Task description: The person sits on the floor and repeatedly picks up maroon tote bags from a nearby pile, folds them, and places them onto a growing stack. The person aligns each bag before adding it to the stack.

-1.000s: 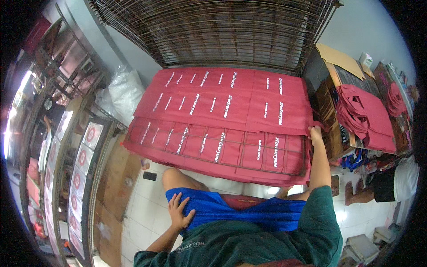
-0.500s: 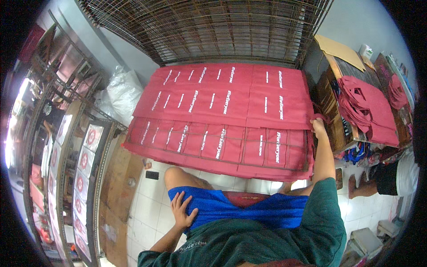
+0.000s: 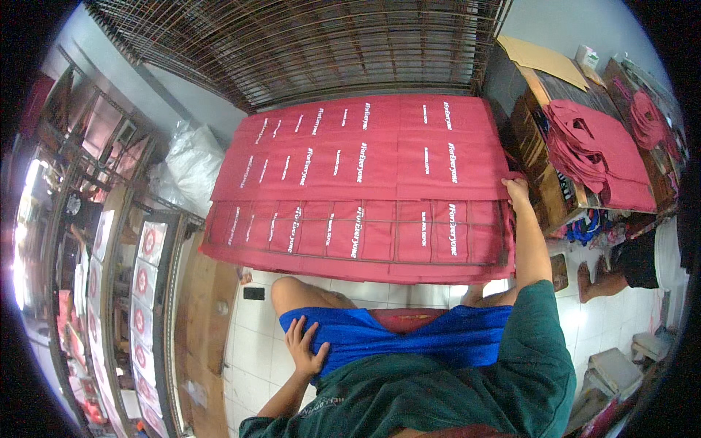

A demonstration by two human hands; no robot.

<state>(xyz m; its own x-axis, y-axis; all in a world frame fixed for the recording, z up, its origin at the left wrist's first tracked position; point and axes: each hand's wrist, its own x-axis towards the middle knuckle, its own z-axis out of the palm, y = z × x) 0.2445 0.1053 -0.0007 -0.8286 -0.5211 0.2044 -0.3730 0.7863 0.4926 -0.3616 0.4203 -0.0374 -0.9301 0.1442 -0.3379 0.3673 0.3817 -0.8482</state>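
Note:
Red fabric pieces with white printing (image 3: 416,153) lie in overlapping rows over a wide surface in front of me. At the right end of the upper layer, my right hand (image 3: 517,192) is closed on the edge of the red fabric, near its front corner; the fingertips are partly hidden. A thin wire rack (image 3: 336,220) lies over the lower row of printed red fabric (image 3: 380,244), nearer to me. My left hand (image 3: 307,347) rests on my left thigh over the blue shorts (image 3: 339,337), fingers spread and holding nothing.
Raised wire racks (image 3: 314,51) stand behind the fabric. A wooden cabinet (image 3: 537,146) on the right bears a pile of red bags (image 3: 591,157). White plastic sacks (image 3: 191,157) and shelving stand left. A phone (image 3: 254,293) lies on the floor. Another person's leg (image 3: 602,279) shows at right.
The view has shifted slightly, so the fabric and racks sit higher in the picture. My right hand stays at the fabric's right edge, and my left hand remains on my thigh.

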